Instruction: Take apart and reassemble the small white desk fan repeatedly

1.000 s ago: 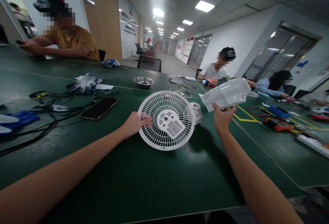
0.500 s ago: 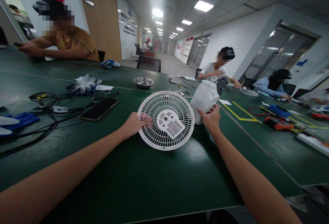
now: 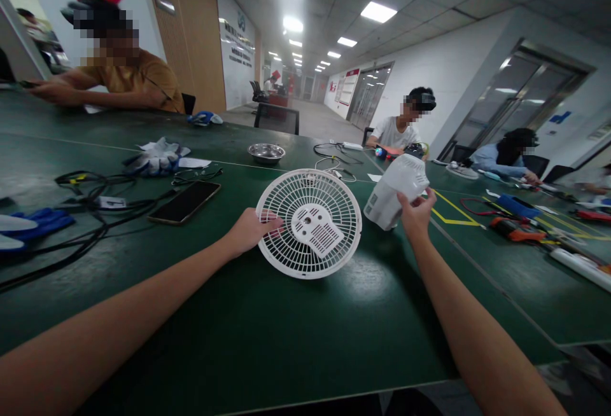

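My left hand (image 3: 255,231) is closed on the left rim of a round white fan grille (image 3: 310,244), thumb on the near face and other fingers behind the bars. The grille faces me, tilted, and a vented plate sits at its centre. To its right, my right hand (image 3: 416,211) grips a white plastic fan housing (image 3: 397,190) by its right side. That housing leans over the green table (image 3: 305,339), its vented end up and to the right. Whether its lower end touches the tabletop I cannot tell.
A phone (image 3: 185,202), black cables (image 3: 95,212) and work gloves (image 3: 157,156) lie to the left. Behind the grille stand a metal bowl (image 3: 266,152) and a white cable (image 3: 341,165). A multimeter (image 3: 518,231) lies right. Several people sit around the table.
My right hand first swung the housing down and left beside the grille, turning it more upright, then moved it back right. The small white vented part seen earlier is now hidden. My left hand stays put.
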The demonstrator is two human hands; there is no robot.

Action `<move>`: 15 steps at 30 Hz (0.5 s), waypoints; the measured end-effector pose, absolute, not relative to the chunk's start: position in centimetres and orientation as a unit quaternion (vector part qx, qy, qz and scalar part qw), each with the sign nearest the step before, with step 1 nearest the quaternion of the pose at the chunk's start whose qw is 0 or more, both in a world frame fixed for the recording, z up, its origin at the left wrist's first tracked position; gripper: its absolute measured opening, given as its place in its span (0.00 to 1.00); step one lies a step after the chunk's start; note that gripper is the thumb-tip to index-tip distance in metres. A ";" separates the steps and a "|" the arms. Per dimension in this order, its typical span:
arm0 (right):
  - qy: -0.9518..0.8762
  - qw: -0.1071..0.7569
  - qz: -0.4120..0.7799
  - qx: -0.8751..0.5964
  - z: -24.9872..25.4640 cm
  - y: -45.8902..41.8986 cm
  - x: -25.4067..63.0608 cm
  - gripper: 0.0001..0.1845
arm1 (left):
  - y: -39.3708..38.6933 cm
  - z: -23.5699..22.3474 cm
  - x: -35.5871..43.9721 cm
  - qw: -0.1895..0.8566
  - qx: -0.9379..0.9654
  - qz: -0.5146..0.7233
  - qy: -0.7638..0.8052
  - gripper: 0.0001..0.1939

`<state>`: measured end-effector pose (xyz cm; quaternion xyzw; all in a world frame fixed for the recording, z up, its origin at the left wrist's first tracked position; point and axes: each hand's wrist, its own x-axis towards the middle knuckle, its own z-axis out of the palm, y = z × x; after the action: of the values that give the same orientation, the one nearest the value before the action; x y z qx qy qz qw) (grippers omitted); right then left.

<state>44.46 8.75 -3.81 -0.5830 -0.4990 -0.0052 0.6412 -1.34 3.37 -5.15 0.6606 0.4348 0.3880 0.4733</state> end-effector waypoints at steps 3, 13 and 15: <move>-0.489 0.661 -0.038 -0.569 -2.7 8.3 43.9 0.45 | 3.3 -5.1 -1.3 0.479 0.660 0.387 0.430 0.14; -0.510 0.647 -0.156 -0.545 -0.9 5.8 41.5 0.43 | 2.9 -4.5 -1.1 0.484 0.650 0.384 0.442 0.13; -0.521 0.630 -0.184 -0.546 -0.2 4.8 40.1 0.44 | 2.8 -4.4 -1.0 0.484 0.648 0.391 0.439 0.11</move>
<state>40.09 4.82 -0.24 -0.5462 -0.5207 -0.1841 0.6298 -1.04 2.80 -4.36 0.6484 0.4393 0.3908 0.4836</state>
